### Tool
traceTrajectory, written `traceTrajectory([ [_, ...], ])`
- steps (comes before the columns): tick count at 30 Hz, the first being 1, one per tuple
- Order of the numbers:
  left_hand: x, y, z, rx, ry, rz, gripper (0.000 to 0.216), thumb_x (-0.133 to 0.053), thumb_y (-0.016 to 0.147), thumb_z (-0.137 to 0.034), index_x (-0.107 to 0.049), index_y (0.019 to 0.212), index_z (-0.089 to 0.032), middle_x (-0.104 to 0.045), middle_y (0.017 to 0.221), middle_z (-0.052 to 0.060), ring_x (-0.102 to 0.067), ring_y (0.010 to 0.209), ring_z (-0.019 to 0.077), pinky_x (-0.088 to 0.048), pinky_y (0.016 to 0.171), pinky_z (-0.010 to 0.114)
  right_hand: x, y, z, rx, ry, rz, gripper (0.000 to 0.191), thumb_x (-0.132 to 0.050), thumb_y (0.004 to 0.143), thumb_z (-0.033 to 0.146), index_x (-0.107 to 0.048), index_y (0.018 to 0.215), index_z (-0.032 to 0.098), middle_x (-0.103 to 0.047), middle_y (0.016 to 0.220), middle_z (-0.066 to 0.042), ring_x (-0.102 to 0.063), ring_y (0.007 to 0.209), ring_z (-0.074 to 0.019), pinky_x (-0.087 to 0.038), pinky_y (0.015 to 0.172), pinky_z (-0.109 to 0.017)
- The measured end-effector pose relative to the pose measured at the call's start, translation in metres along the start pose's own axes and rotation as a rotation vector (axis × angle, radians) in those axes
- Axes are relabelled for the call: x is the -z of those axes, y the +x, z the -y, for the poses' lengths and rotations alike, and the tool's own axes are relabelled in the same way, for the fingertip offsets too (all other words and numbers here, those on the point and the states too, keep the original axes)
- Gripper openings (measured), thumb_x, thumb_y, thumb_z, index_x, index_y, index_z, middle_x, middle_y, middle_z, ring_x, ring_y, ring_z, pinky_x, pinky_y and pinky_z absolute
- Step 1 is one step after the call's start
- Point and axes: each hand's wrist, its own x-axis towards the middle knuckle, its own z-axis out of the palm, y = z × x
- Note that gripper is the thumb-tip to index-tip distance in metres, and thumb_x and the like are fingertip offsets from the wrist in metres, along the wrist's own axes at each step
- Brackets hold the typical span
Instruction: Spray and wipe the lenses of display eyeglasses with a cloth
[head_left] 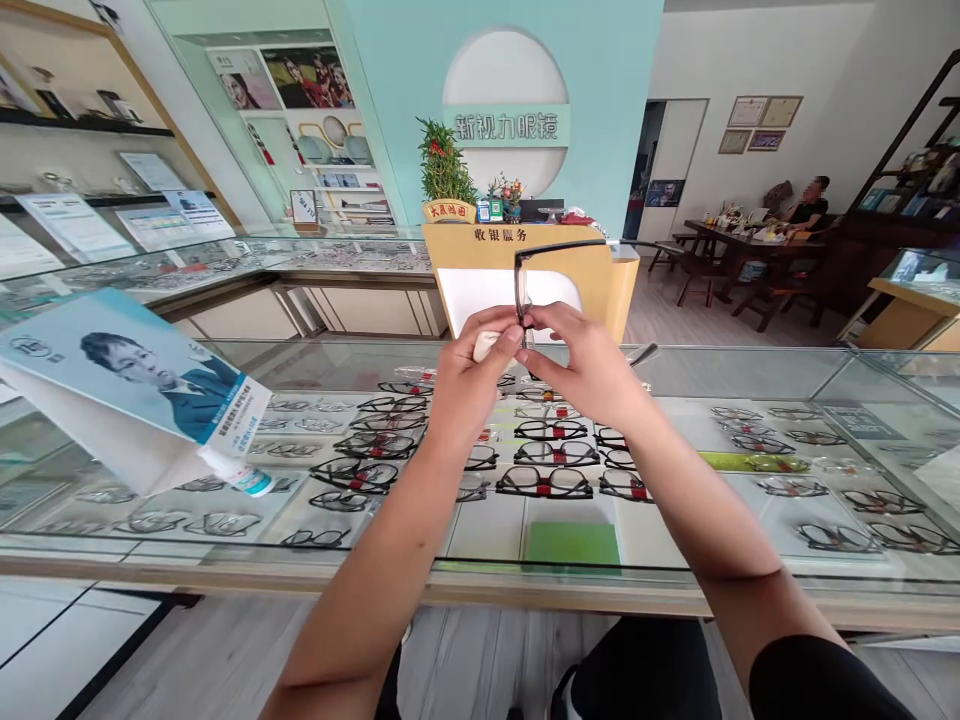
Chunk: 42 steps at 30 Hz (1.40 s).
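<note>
Above the glass counter I hold a pair of black-framed eyeglasses (519, 275), turned on its side with one temple stretching to the right at the top. My left hand (476, 365) pinches the frame near its middle and also has a small white cloth (486, 345) bunched between its fingers. From the other side my right hand (581, 360) grips the frame, thumb and fingers close to the lens. The other temple tip (643, 353) pokes out past the right hand. Part of the lower lens is hidden behind my fingers.
Rows of eyeglasses (544, 483) lie inside the glass display counter (675, 375) below. On its left stand a folded advertising card (150, 370) and a small white bottle (236, 472) with a blue cap. Beyond is a yellow cashier desk (600, 290); a person (810, 210) sits far right.
</note>
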Motion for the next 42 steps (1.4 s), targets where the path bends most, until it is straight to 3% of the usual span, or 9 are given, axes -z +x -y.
traceTrajectory([
  [2, 0.009, -0.014, 0.002, 0.041, 0.046, -0.040, 0.044, -0.083, 0.098, -0.066, -0.089, 0.126, -0.032, -0.077, 0.144, 0.008, -0.064, 0.083, 0.0151, -0.051, 0.063, 0.030, -0.001, -0.001, 0.001, -0.025, -0.039, -0.003, 0.031, -0.069, 0.106, 0.032, -0.076, 0.135, 0.024, -0.079, 0.134, -0.013, -0.077, 0.120, -0.0317, -0.064, 0.103, -0.050],
  [5, 0.021, -0.039, 0.007, 0.191, 0.088, -0.026, 0.054, -0.076, 0.101, -0.066, -0.080, 0.144, -0.032, -0.076, 0.112, 0.004, -0.054, 0.070, 0.0130, -0.046, 0.059, 0.028, -0.001, -0.004, -0.002, -0.048, -0.068, -0.023, 0.033, -0.066, 0.108, 0.035, -0.077, 0.136, 0.023, -0.079, 0.137, -0.015, -0.076, 0.124, -0.0345, -0.064, 0.106, -0.054],
  [12, 0.029, -0.109, 0.024, 0.535, 0.076, 0.231, 0.052, -0.066, 0.087, -0.031, -0.071, 0.139, -0.028, -0.065, 0.092, -0.001, -0.058, 0.075, 0.0164, -0.051, 0.068, 0.028, -0.014, -0.042, -0.037, 0.045, -0.134, -0.119, 0.031, -0.065, 0.110, 0.036, -0.077, 0.136, 0.023, -0.081, 0.138, -0.017, -0.073, 0.131, -0.0369, -0.058, 0.117, -0.060],
  [17, 0.025, -0.142, 0.041, 0.548, 0.209, 0.481, 0.059, -0.070, 0.097, -0.035, -0.056, 0.155, -0.029, -0.076, 0.122, 0.009, -0.078, 0.111, 0.0250, -0.060, 0.104, 0.043, -0.022, -0.073, -0.064, -0.014, -0.217, -0.286, 0.039, -0.061, 0.113, 0.043, -0.075, 0.143, 0.022, -0.080, 0.139, -0.020, -0.071, 0.131, -0.0388, -0.055, 0.119, -0.061],
  [20, 0.021, -0.158, 0.046, 0.544, 0.295, 0.522, 0.060, -0.061, 0.109, -0.043, -0.047, 0.166, -0.028, -0.080, 0.137, 0.017, -0.079, 0.132, 0.0326, -0.058, 0.114, 0.049, -0.021, -0.077, -0.073, -0.048, -0.246, -0.324, 0.041, -0.058, 0.113, 0.045, -0.073, 0.144, 0.023, -0.080, 0.140, -0.019, -0.070, 0.132, -0.0393, -0.053, 0.118, -0.062],
  [28, 0.004, -0.188, 0.052, 0.399, 0.623, 0.631, 0.049, -0.054, 0.114, -0.037, -0.055, 0.161, -0.025, -0.087, 0.114, 0.011, -0.086, 0.106, 0.0337, -0.063, 0.092, 0.044, -0.023, -0.077, -0.084, -0.032, -0.287, -0.328, 0.030, -0.057, 0.115, 0.042, -0.072, 0.134, 0.024, -0.082, 0.137, -0.017, -0.071, 0.119, -0.0360, -0.055, 0.110, -0.055],
  [33, 0.004, -0.201, 0.064, 0.131, 0.834, 0.575, 0.046, -0.062, 0.108, -0.022, -0.060, 0.153, -0.029, -0.083, 0.139, 0.011, -0.084, 0.116, 0.0333, -0.066, 0.093, 0.045, -0.025, -0.078, -0.086, -0.007, -0.261, -0.348, 0.024, -0.059, 0.115, 0.040, -0.073, 0.129, 0.026, -0.083, 0.136, -0.014, -0.071, 0.115, -0.0365, -0.056, 0.105, -0.056],
  [36, 0.015, -0.208, 0.063, -0.017, 0.865, 0.484, 0.039, -0.066, 0.109, -0.028, -0.063, 0.148, -0.029, -0.081, 0.141, 0.012, -0.081, 0.125, 0.0345, -0.066, 0.101, 0.050, -0.024, -0.079, -0.086, -0.004, -0.244, -0.354, 0.022, -0.060, 0.115, 0.039, -0.073, 0.127, 0.026, -0.084, 0.136, -0.013, -0.071, 0.115, -0.0364, -0.056, 0.104, -0.055],
  [42, 0.082, -0.207, 0.058, -0.065, 0.827, 0.137, 0.021, -0.063, 0.113, -0.036, -0.072, 0.130, -0.028, -0.079, 0.117, 0.007, -0.076, 0.098, 0.0242, -0.063, 0.092, 0.039, -0.024, -0.081, -0.084, -0.027, -0.250, -0.347, 0.025, -0.058, 0.115, 0.041, -0.075, 0.126, 0.026, -0.085, 0.132, -0.013, -0.072, 0.115, -0.0347, -0.055, 0.104, -0.053],
])
